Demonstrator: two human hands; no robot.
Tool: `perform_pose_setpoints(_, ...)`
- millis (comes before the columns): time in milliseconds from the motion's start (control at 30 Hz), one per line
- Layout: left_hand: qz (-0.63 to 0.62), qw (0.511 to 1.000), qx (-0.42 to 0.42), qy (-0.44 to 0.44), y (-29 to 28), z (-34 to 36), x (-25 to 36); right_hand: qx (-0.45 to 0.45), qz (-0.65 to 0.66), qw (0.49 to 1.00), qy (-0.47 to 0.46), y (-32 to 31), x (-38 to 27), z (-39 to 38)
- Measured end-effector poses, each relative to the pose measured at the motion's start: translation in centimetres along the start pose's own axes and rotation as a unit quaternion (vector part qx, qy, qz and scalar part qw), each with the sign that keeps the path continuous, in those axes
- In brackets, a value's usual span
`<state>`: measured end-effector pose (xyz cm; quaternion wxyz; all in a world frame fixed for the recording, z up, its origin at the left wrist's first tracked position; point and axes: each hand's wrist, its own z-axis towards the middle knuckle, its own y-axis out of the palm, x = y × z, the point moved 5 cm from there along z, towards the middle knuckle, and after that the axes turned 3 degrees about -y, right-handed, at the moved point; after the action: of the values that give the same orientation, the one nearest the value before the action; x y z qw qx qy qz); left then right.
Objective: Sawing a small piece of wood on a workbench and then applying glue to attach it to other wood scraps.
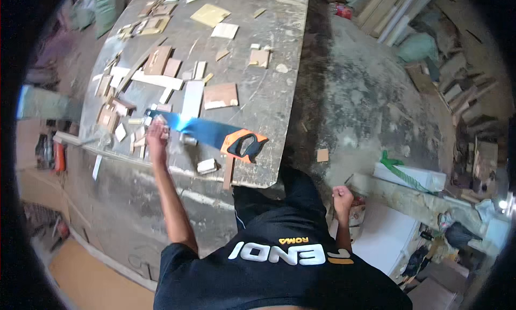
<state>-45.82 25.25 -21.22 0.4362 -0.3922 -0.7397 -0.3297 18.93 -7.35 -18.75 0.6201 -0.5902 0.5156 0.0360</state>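
A handsaw with a blue-grey blade [207,131] and an orange and black handle [244,145] lies across the near part of the worktable. At the blade's narrow left end is my left hand [157,131], its fingers blurred over small wood pieces, so its grip is unclear. My right hand [342,198] is curled into a fist beside my right hip, off the table; whether anything is inside is hidden. A thin dark stick-like thing [349,179] shows just above that fist. Under the saw handle, a narrow brown strip [229,173] reaches the table's near edge.
Wood offcuts, including a reddish-brown block [220,96] and a long pale board [192,99], litter the worktable [263,103]. Right of it, a small tan square [322,155] lies on the floor. Planks [389,11] lean at the far right; a white box [409,175] has green strapping.
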Motion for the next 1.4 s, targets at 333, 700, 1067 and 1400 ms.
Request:
perform_pose_setpoints(333,-0.214,0.935,-0.229,-0.166,27.0,-32.2,-1.9,-0.318,0.292,0.888,-0.157,1.9,-12.3,16.7)
perform_pose_setpoints(700,0.019,0.94,-0.274,-0.201,42.3,-35.6,-5.6,-0.413,0.348,0.794,-0.279,-9.1,-20.7,18.5)
perform_pose_setpoints(1067,0.061,0.979,-0.084,-0.173,42.8,-31.3,-9.3,-0.494,0.237,0.787,-0.285,-3.3,-24.5,25.2)
perform_pose_setpoints(1400,0.072,0.982,0.166,-0.048,42.5,-7.1,-12.7,-0.48,0.115,0.844,-0.208,2.6,-26.8,39.4)
